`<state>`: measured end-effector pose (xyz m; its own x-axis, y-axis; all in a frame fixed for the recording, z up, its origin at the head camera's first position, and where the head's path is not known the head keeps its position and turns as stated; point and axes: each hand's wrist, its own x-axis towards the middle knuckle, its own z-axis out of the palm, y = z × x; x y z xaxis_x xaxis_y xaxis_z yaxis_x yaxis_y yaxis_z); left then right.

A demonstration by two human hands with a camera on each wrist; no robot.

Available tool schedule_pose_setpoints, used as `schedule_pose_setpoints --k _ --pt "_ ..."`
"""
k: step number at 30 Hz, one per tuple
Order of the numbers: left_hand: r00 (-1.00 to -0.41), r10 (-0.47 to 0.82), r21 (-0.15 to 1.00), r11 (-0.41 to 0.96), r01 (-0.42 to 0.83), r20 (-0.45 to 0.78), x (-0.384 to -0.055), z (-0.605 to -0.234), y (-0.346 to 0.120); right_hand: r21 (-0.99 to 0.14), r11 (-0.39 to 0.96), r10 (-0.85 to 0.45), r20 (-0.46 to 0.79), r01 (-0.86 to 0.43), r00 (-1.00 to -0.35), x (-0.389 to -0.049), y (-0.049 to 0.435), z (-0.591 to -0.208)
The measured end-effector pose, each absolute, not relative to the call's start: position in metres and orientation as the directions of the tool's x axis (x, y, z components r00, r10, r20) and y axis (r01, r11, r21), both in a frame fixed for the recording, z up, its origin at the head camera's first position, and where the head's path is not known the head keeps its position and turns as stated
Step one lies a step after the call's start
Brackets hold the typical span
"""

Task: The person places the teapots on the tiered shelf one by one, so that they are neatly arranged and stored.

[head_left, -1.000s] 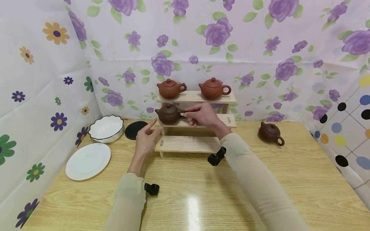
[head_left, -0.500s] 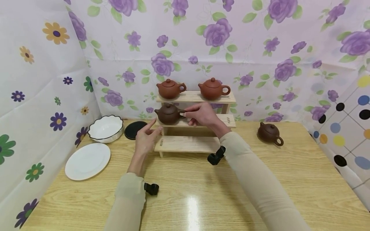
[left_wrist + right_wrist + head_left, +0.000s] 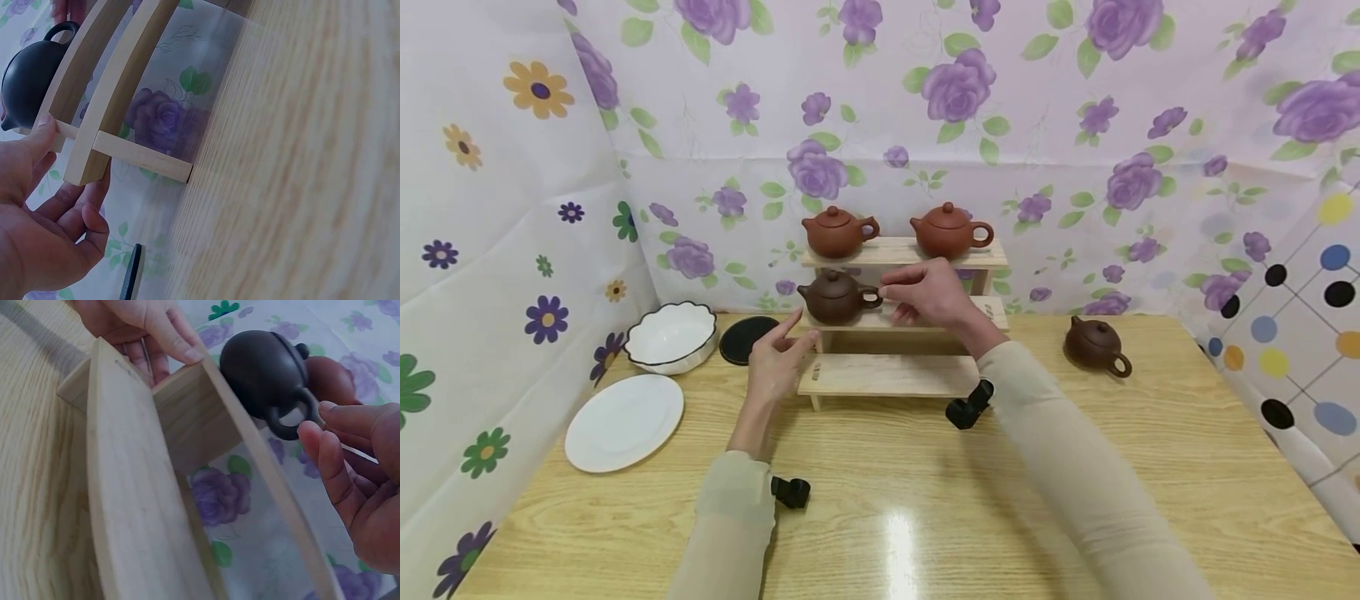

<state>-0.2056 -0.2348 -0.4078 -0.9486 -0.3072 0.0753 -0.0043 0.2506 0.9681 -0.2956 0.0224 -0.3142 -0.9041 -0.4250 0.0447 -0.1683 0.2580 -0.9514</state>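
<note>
Head view: note dark teapot [image 3: 833,300] upright on middle shelf [image 3: 880,320], left end; right grip [image 3: 934,293] just beside, fingers apart. Left wrist: steady stand [image 3: 122,81] lightly with left grip [image 3: 56,240], digits apart. Right wrist: likely a seating step; clear handle [image 3: 282,431] without snagging.

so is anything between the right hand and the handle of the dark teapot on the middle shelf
Nothing visible. The right hand has its fingertips right at the handle of the dark teapot. The left hand is at the far end of the stand, not between them.
</note>
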Motion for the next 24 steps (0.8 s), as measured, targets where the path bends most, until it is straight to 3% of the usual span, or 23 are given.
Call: schedule_pose_setpoints --k 13,24 --pt "-0.945 -0.316 0.97 0.243 0.007 0.086 -0.206 -0.409 -0.232 -0.927 0.276 -0.33 0.157 -0.255 -0.931 -0.288 0.088 -0.295" --pt "-0.95 -0.303 0.975 0.224 0.011 0.08 -0.203 -0.408 -0.232 -0.925 0.318 -0.169 0.16 -0.208 -0.972 -0.275 0.171 -0.298"
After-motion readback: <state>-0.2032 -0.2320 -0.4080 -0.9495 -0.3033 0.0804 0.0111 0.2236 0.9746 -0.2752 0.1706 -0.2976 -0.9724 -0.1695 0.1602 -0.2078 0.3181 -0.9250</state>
